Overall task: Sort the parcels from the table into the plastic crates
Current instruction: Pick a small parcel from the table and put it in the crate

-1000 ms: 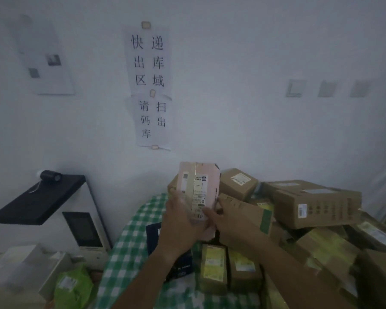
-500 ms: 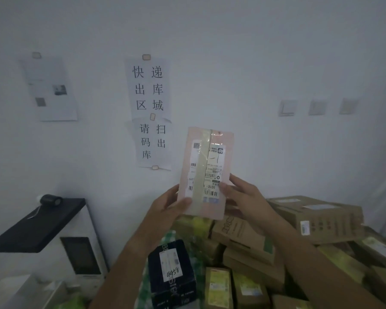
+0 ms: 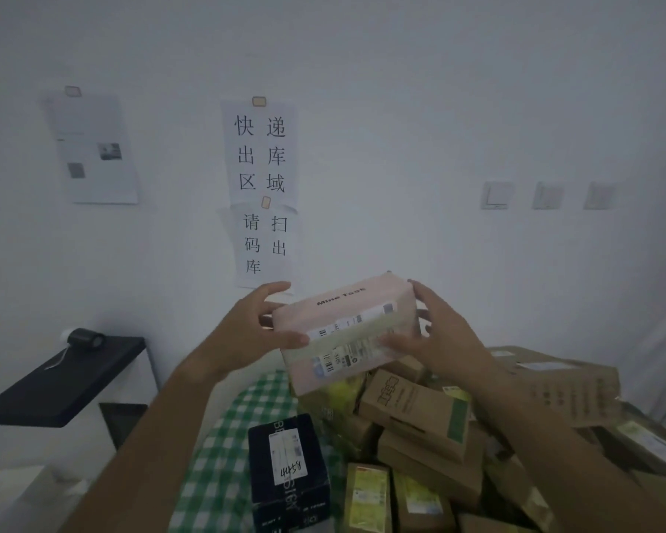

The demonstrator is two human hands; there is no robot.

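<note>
We've got the pink box (image 3: 345, 332) up in the air over the table (image 3: 224, 467), lying longways, label facing us; our left hand (image 3: 254, 332) grips its left end, thumb on the front, and our right hand (image 3: 435, 340) clamps the right end, fingers curled over the top; below sit a black box (image 3: 287, 471) and brown cartons (image 3: 420, 425), with paper signs (image 3: 262, 186) on the wall

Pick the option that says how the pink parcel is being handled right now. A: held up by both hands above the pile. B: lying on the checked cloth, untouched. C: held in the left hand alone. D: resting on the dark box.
A: the pink parcel is off the pile, gripped at its ends by the left hand and the right hand.
</note>
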